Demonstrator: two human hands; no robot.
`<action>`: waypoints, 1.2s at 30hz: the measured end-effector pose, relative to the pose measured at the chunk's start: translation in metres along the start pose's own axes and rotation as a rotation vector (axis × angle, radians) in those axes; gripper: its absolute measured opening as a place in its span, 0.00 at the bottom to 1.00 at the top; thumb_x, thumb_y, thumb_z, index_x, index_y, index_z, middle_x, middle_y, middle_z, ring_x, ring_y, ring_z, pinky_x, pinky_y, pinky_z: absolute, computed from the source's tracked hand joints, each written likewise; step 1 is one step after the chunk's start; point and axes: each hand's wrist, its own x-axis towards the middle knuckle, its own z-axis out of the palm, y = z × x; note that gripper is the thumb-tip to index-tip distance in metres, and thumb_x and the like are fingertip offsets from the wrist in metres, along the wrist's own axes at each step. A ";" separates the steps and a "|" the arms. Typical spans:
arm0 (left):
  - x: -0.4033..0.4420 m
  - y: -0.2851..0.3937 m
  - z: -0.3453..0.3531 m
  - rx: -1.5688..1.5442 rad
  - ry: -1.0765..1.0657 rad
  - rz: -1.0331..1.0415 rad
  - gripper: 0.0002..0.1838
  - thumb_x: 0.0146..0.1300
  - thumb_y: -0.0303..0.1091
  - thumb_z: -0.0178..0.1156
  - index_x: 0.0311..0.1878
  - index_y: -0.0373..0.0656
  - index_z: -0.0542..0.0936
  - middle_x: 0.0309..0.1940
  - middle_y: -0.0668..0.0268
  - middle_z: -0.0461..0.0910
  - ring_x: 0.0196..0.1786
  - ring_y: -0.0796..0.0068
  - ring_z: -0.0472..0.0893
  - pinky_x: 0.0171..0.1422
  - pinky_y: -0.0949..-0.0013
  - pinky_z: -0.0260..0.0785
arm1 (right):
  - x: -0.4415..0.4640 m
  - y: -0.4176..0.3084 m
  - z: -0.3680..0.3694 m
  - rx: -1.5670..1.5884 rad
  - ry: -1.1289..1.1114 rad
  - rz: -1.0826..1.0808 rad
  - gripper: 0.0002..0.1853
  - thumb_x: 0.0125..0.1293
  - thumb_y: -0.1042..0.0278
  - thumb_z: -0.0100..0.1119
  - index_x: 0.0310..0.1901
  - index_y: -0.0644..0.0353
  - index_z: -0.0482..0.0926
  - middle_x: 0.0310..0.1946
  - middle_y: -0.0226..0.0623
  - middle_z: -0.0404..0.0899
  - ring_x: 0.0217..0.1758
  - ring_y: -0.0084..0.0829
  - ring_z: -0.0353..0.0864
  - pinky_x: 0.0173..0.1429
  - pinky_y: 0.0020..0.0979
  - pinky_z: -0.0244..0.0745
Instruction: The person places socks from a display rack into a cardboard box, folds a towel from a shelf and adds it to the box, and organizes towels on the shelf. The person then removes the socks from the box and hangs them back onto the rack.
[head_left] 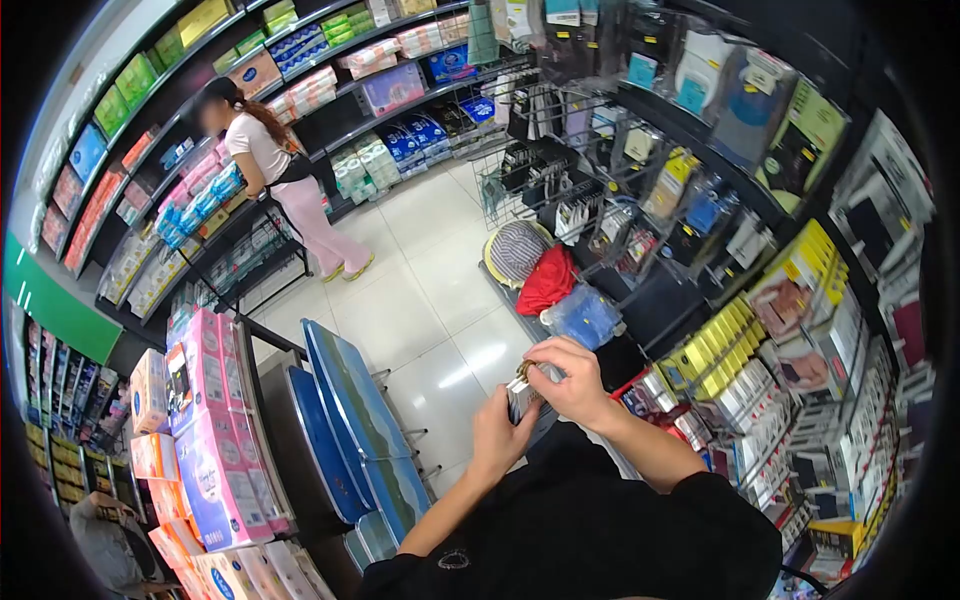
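My left hand (498,432) is closed around a small, flat white-and-grey pack (520,400), held in front of my body. At the upper end of that pack, the fingers of my right hand (572,382) pinch a small brownish-gold piece (524,369). The piece is too small to name, and my fingers cover part of the pack. Both hands are close together, just above the floor-side edge of a low display. Beyond them lie a clear bag of blue items (585,316), a red cloth item (547,281) and a striped hat (516,251).
Racks of packaged goods (790,340) line the right. Blue folding tables (365,420) stand upright at left, beside stacked tissue packs (215,440). A person (275,165) stands at a trolley by the back shelves. Another person's arm (105,520) shows at lower left. White tiles (400,300) cover the floor.
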 end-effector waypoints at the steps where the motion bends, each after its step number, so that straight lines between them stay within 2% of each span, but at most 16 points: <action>1: 0.016 -0.010 0.001 0.003 0.004 -0.009 0.17 0.63 0.36 0.68 0.35 0.36 0.70 0.22 0.48 0.75 0.24 0.46 0.77 0.27 0.54 0.66 | 0.011 0.011 0.008 0.007 0.003 -0.011 0.06 0.55 0.80 0.66 0.36 0.66 0.83 0.36 0.43 0.85 0.39 0.40 0.85 0.46 0.34 0.78; 5: 0.079 -0.036 -0.011 -0.049 -0.004 -0.042 0.17 0.63 0.35 0.68 0.39 0.36 0.69 0.22 0.48 0.75 0.23 0.45 0.76 0.27 0.54 0.65 | 0.064 0.049 0.039 -0.011 0.024 -0.002 0.06 0.55 0.79 0.65 0.35 0.66 0.83 0.35 0.43 0.84 0.39 0.40 0.85 0.45 0.34 0.78; 7: 0.107 -0.046 -0.022 -0.042 -0.039 -0.084 0.17 0.63 0.34 0.67 0.40 0.35 0.69 0.22 0.48 0.75 0.23 0.44 0.75 0.27 0.54 0.65 | 0.090 0.063 0.053 0.014 0.029 0.027 0.07 0.55 0.75 0.66 0.35 0.65 0.83 0.34 0.42 0.83 0.39 0.42 0.83 0.44 0.38 0.77; 10: 0.157 -0.069 -0.032 -0.033 -0.056 -0.031 0.15 0.64 0.32 0.66 0.43 0.35 0.70 0.25 0.48 0.77 0.24 0.51 0.78 0.28 0.58 0.67 | 0.134 0.084 0.068 0.014 -0.046 0.058 0.07 0.56 0.74 0.65 0.37 0.64 0.82 0.34 0.42 0.83 0.38 0.43 0.82 0.44 0.39 0.77; 12: 0.184 -0.079 -0.040 -0.173 -0.070 -0.056 0.14 0.66 0.30 0.65 0.47 0.35 0.71 0.30 0.51 0.80 0.29 0.64 0.80 0.33 0.62 0.70 | 0.161 0.099 0.077 0.052 -0.113 0.082 0.08 0.58 0.73 0.66 0.38 0.65 0.82 0.35 0.43 0.83 0.39 0.43 0.82 0.44 0.39 0.77; 13: 0.195 -0.084 -0.044 -0.184 -0.075 -0.065 0.14 0.66 0.30 0.65 0.47 0.35 0.71 0.30 0.51 0.80 0.29 0.64 0.80 0.33 0.62 0.70 | 0.173 0.105 0.079 0.092 -0.177 0.095 0.08 0.59 0.72 0.66 0.39 0.65 0.82 0.35 0.43 0.83 0.39 0.43 0.83 0.45 0.38 0.77; 15: 0.220 -0.093 -0.051 -0.276 -0.085 -0.082 0.13 0.66 0.29 0.64 0.48 0.36 0.71 0.35 0.54 0.82 0.37 0.73 0.80 0.41 0.65 0.72 | 0.193 0.119 0.081 0.141 -0.267 0.175 0.10 0.62 0.69 0.66 0.42 0.66 0.82 0.37 0.44 0.83 0.42 0.39 0.84 0.48 0.35 0.77; 16: 0.231 -0.099 -0.056 -0.256 -0.134 -0.137 0.14 0.67 0.29 0.63 0.50 0.36 0.72 0.38 0.56 0.82 0.40 0.72 0.80 0.46 0.66 0.72 | 0.201 0.127 0.085 0.228 -0.311 0.236 0.11 0.62 0.69 0.65 0.44 0.66 0.82 0.39 0.43 0.84 0.44 0.36 0.84 0.50 0.34 0.77; 18: 0.253 -0.110 -0.060 -0.275 -0.152 -0.135 0.14 0.67 0.30 0.63 0.51 0.36 0.73 0.39 0.56 0.82 0.41 0.73 0.80 0.47 0.66 0.72 | 0.216 0.144 0.096 0.351 -0.352 0.295 0.12 0.65 0.71 0.64 0.47 0.67 0.82 0.41 0.39 0.85 0.47 0.28 0.84 0.53 0.31 0.76; 19: 0.264 -0.116 -0.062 -0.290 -0.167 -0.132 0.15 0.67 0.30 0.64 0.52 0.36 0.73 0.39 0.57 0.82 0.42 0.73 0.80 0.48 0.67 0.72 | 0.224 0.152 0.104 0.345 -0.348 0.303 0.12 0.65 0.71 0.64 0.47 0.67 0.82 0.41 0.39 0.85 0.47 0.28 0.84 0.53 0.31 0.76; 24: 0.331 -0.172 -0.071 -0.449 -0.259 -0.110 0.17 0.67 0.32 0.64 0.54 0.35 0.74 0.42 0.57 0.83 0.45 0.72 0.81 0.50 0.67 0.73 | 0.266 0.188 0.143 0.418 -0.277 0.446 0.10 0.67 0.71 0.64 0.46 0.67 0.82 0.40 0.36 0.85 0.45 0.24 0.82 0.52 0.28 0.75; 27: 0.383 -0.200 -0.088 -0.448 -0.319 -0.065 0.17 0.67 0.33 0.64 0.54 0.35 0.74 0.44 0.56 0.83 0.46 0.70 0.83 0.51 0.66 0.73 | 0.300 0.214 0.174 0.402 -0.216 0.445 0.09 0.67 0.71 0.64 0.45 0.67 0.83 0.39 0.36 0.85 0.43 0.23 0.81 0.50 0.27 0.75; 29: 0.425 -0.217 -0.106 -0.419 -0.354 -0.023 0.17 0.66 0.33 0.65 0.54 0.35 0.74 0.45 0.55 0.83 0.47 0.69 0.83 0.51 0.66 0.73 | 0.321 0.234 0.205 0.416 -0.125 0.453 0.09 0.67 0.72 0.64 0.44 0.67 0.83 0.37 0.34 0.84 0.40 0.21 0.80 0.47 0.26 0.74; 33: 0.503 -0.241 -0.140 -0.343 -0.492 -0.110 0.18 0.65 0.33 0.65 0.53 0.35 0.74 0.45 0.54 0.83 0.47 0.68 0.83 0.53 0.65 0.73 | 0.374 0.255 0.249 0.421 0.035 0.566 0.08 0.66 0.73 0.65 0.43 0.68 0.83 0.33 0.30 0.84 0.34 0.15 0.76 0.40 0.23 0.72; 35: 0.535 -0.254 -0.153 -0.447 -0.516 -0.056 0.20 0.65 0.30 0.64 0.58 0.35 0.73 0.47 0.61 0.81 0.50 0.75 0.78 0.58 0.68 0.71 | 0.400 0.261 0.265 0.412 0.132 0.529 0.08 0.66 0.74 0.66 0.43 0.68 0.83 0.32 0.29 0.83 0.34 0.15 0.76 0.38 0.21 0.72; 36: 0.552 -0.262 -0.154 -0.508 -0.538 -0.056 0.20 0.65 0.29 0.63 0.59 0.35 0.72 0.49 0.61 0.80 0.52 0.74 0.78 0.59 0.67 0.70 | 0.414 0.261 0.271 0.418 0.154 0.538 0.09 0.65 0.75 0.66 0.45 0.67 0.83 0.33 0.28 0.83 0.34 0.14 0.77 0.37 0.20 0.72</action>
